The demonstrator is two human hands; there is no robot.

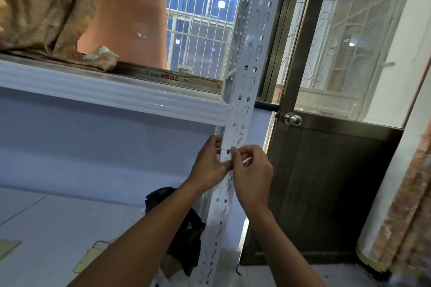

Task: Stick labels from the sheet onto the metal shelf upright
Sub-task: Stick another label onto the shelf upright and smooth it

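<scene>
Metal shelf upright (247, 72): white perforated post, standing at the right end of the shelf beam (112, 93). Both hands work on its front face just below the beam joint. Left hand (210, 165) rests fingers on the upright's left edge; its grip state cannot be told. Right hand (253, 172) pinches a small white label (229, 147) against the upright. Box (177, 78) on the shelf bears Chinese print, "鸿明铝业" as best read.

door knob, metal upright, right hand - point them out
door knob (293, 119), head view, on its round front
metal upright (253, 53), head view, on its perforated face
right hand (253, 173), head view, on its back
</scene>
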